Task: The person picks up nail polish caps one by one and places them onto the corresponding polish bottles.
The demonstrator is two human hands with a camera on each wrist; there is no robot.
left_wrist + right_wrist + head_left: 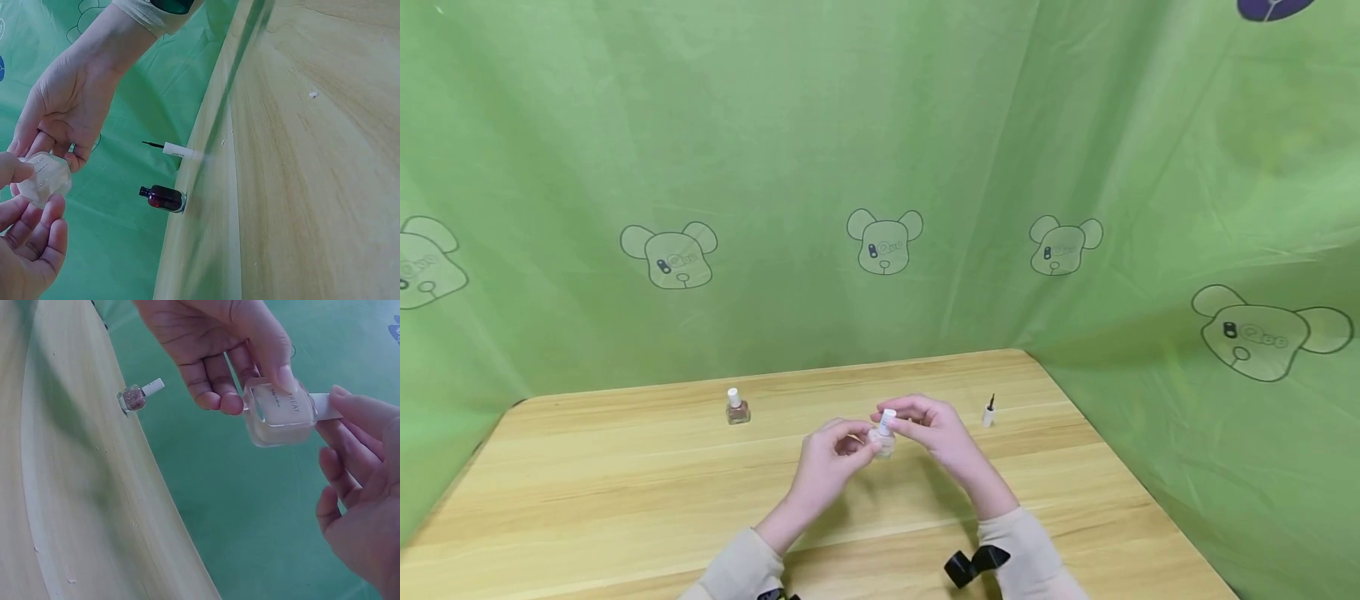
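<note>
Holding pale bottle [280, 420] up above the counter [625, 508], directly between the 2 hands, with no gap to cross on either side. Grips the clear glass body with left hand [825, 457], thumb on the lettered face; pinches the white cap [887, 420] between thumb and fingers of right hand [936, 427]. Has the long axis near upright in the head view, cap end up and leaning a little to the right. Lies nearest left hand at the body end, nearest right hand at the cap end: 1 hand to each end, both on 1 line. Probably hinges on that line for any further handling, with cap and body in alignment. Shows no clear gap between cap and glass shoulder; cannot tell how tight. Note glitter bottle [738, 412], upright and capped, well apart to the left, toward the counter's far edge. Note brush cap [988, 415] to the right of right hand, also apart, standing with brush up. Add dark bottle [165, 198], uncapped and upright near the brush cap in the left wrist view; not made out in the head view.
</note>
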